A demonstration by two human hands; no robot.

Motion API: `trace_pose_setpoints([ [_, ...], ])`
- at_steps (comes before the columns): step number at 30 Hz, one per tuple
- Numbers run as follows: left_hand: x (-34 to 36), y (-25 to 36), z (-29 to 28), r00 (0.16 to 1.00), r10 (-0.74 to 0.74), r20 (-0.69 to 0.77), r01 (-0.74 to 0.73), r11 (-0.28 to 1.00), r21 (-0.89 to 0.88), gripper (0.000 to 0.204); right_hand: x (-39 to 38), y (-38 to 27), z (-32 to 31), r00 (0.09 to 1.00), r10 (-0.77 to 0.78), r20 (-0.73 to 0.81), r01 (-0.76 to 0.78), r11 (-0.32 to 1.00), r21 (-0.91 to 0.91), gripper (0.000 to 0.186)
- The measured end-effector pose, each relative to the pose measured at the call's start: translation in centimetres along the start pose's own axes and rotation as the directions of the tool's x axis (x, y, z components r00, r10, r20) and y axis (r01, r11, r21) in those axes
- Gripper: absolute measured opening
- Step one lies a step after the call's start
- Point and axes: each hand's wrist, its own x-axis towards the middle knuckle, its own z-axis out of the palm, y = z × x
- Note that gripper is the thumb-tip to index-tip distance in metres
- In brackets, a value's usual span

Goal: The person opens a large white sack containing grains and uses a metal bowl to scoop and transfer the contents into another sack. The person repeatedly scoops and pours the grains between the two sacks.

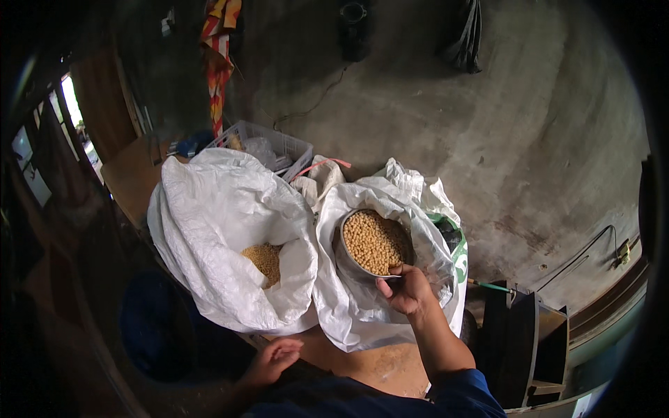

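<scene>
My right hand (407, 290) grips the near rim of a round metal bowl (341, 252). The bowl is heaped with pale yellow, round beans (373, 240) and sits at the mouth of the right white woven sack (355, 320); what lies under it is hidden. To the left, a larger white woven sack (209, 223) gapes with its sides folded down, and small golden-brown grain or beans (263, 263) show deep inside. My left hand (275, 357) is below that sack's near edge, empty, with its fingers loosely bent and apart.
Behind the sacks stands a pale plastic crate (296, 148) holding clear bags. A dark open-fronted wooden stand (533, 348) is at the lower right. A dark blue barrel-like thing (157, 327) is at the lower left. Striped cloth (217, 70) hangs on the grey wall.
</scene>
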Motion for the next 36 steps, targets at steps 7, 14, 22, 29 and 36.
trace_pose_setpoints([
  [7, -1.2, 1.9, -1.3, 0.591, 0.519, -0.617, -0.489, 0.839, 0.237, 0.031, -2.1, 0.8, 2.2, 0.996, -0.067, -0.051, 0.065, 0.996, -0.057, 0.022],
  [14, 3.0, 6.4, -3.1, 0.524, 0.467, -0.712, -0.417, 0.87, 0.264, 0.084, -5.9, 2.6, 6.7, 0.998, -0.019, 0.066, 0.033, 0.976, -0.214, 0.033],
  [22, 1.1, 5.5, -3.4, 0.529, 0.499, -0.686, -0.59, 0.797, 0.126, 0.08, -3.5, 5.7, 14.4, 0.991, 0.054, 0.119, 0.0, 0.912, -0.41, 0.042],
  [29, -0.8, 5.8, -1.6, 0.582, 0.516, -0.629, -0.658, 0.753, 0.01, 0.077, 7.7, 9.7, 16.3, 0.798, -0.438, 0.413, 0.514, 0.138, -0.846, 0.102],
  [36, 0.0, 5.8, -1.9, 0.609, 0.527, -0.593, -0.665, 0.747, -0.02, 0.08, 8.2, 12.2, 19.5, 0.722, -0.288, 0.629, 0.32, -0.666, -0.673, 0.097],
])
